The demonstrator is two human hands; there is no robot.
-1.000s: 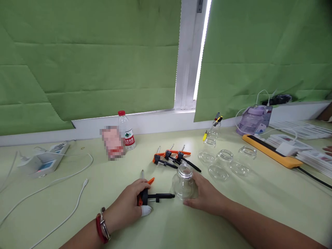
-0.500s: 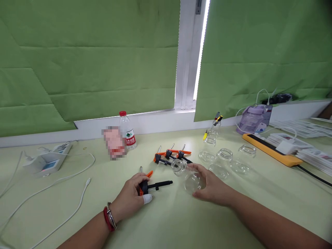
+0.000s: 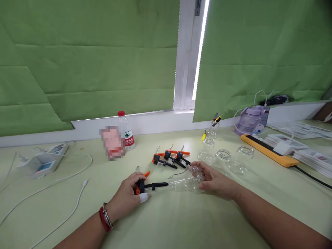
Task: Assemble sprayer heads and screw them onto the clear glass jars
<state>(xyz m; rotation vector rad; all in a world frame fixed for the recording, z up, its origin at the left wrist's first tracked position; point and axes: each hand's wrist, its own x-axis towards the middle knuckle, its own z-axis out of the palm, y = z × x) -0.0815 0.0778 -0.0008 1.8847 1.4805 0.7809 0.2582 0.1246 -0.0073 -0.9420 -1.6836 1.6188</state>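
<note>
Grasping with curled fingers of the left hand (image 3: 127,194), just left of the clear jar (image 3: 184,181), a black-and-orange tool (image 3: 140,186) with slim rod aimed at the jar's mouth. Showing 3 matching tools (image 3: 167,154) behind the jar. Cupping the smooth, bulging jar, tipped sideways, in the right hand's (image 3: 215,180) fingers.

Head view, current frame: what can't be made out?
All in the head view:
Orange-and-black tool: its gripped part is hidden by the left hand.
Held glass jar: part of its base end is covered by the right hand; the clear glass leaves it uncertain whether the tool's tip is inside the mouth.
Glass jar just behind that hand: lower part hidden by it.
Pink object: pixelated.
Stacked printed sheets: print too small.
</note>
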